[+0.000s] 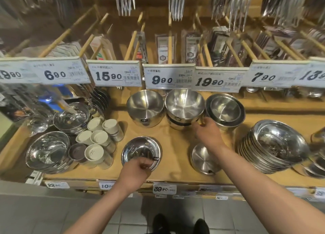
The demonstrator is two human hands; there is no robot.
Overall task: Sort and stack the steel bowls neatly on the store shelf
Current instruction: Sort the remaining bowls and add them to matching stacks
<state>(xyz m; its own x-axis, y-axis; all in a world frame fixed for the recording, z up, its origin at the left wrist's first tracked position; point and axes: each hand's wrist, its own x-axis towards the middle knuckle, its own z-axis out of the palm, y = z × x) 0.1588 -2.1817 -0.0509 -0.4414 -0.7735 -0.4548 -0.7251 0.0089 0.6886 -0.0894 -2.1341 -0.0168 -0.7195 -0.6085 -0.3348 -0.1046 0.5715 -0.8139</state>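
On the wooden shelf, my left hand grips the near rim of a small shiny steel bowl at the front centre. My right hand reaches to the back row, its fingertips on the right side of a stack of deep steel bowls. To the left of that stack stands a single deep bowl. A nested pair of shallower bowls sits to its right. A small flat steel dish lies under my right forearm.
A tilted stack of several wide steel bowls fills the right side. Mesh strainers and pale shaker jars crowd the left. Price tags hang across the upper rail, with packaged utensils behind. The shelf's front edge carries more labels.
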